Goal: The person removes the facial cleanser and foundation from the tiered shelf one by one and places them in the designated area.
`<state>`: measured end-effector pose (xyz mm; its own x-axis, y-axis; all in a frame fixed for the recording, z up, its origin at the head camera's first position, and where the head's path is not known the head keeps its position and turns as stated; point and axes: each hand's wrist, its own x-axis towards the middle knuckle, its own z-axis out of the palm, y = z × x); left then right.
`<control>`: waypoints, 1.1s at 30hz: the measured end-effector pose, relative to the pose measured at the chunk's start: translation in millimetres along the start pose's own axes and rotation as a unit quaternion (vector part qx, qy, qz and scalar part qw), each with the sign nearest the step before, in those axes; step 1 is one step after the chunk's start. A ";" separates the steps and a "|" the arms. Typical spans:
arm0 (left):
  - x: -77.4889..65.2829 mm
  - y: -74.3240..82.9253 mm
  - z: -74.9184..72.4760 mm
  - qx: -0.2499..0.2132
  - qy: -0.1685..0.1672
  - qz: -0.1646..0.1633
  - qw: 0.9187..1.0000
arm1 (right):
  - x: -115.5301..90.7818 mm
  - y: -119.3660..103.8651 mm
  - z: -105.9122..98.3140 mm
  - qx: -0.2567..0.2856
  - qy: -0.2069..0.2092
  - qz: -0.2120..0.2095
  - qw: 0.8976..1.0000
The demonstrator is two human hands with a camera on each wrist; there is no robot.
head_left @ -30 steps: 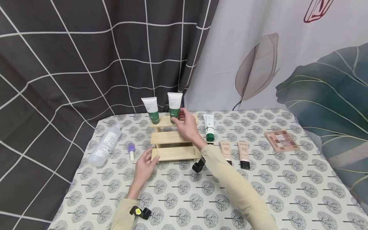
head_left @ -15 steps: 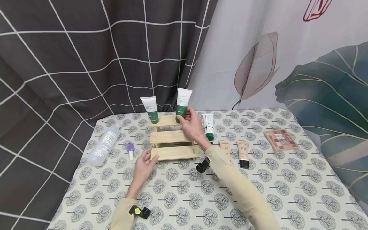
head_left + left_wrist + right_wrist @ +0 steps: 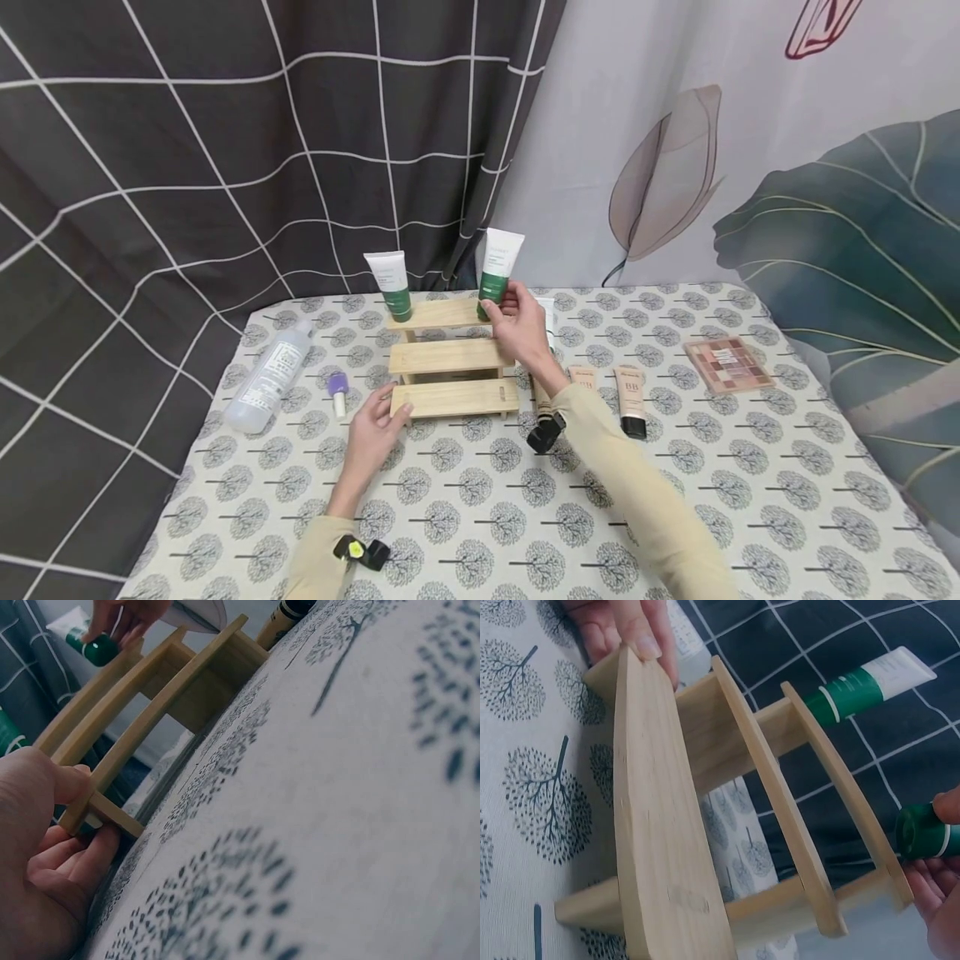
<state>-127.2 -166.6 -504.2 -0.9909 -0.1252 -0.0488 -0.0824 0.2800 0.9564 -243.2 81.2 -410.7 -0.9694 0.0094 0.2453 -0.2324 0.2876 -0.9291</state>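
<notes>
At the top step's right end, the right hand (image 3: 521, 321) now pinches the green-and-white tube (image 3: 498, 265), shifted rightward, while the left hand (image 3: 375, 429) steadies the three-step wooden stand (image 3: 450, 358).

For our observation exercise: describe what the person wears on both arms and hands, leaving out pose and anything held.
Both arms are in long beige sleeves. The hands are bare: left hand, right hand. Each wrist carries a small black device; the left one has a yellow-green mark, the right one is plain black.
</notes>
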 end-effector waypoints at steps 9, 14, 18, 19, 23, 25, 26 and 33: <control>0.1 1.4 0.6 0.002 0.001 0.003 1.000 | 2.5 2.1 -17.4 0.033 0.012 0.008 0.999; 0.7 0.5 0.3 -0.001 0.004 0.004 1.000 | 4.0 5.0 -29.2 0.032 0.017 0.024 0.999; 0.8 -0.1 -0.3 -0.002 0.002 0.009 1.000 | 4.2 7.4 -39.9 0.025 0.027 0.035 0.999; 0.9 -0.6 -0.5 -0.002 0.003 0.008 1.000 | 4.1 8.3 -42.4 0.024 0.027 0.041 0.999; 0.6 -0.6 -0.8 0.001 0.003 0.010 1.000 | 2.3 11.9 -51.9 0.011 0.031 0.067 0.997; 0.4 -0.5 -0.7 0.000 0.003 0.009 1.000 | 1.0 14.3 -55.9 0.006 0.032 0.080 0.996; 0.2 -0.2 -0.7 -0.002 0.002 0.008 1.000 | 0.3 15.5 -57.8 0.002 0.032 0.084 0.996; 1.2 -0.4 -1.3 -0.012 -0.004 -0.004 1.000 | -4.5 25.3 -70.8 -0.032 0.033 0.095 0.994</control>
<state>-128.2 -168.1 -504.3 -0.9912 -0.1190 -0.0586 -0.0877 0.2562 0.9626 -239.1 156.3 -415.8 -0.9876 0.1316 0.0859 -0.0372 0.3353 -0.9414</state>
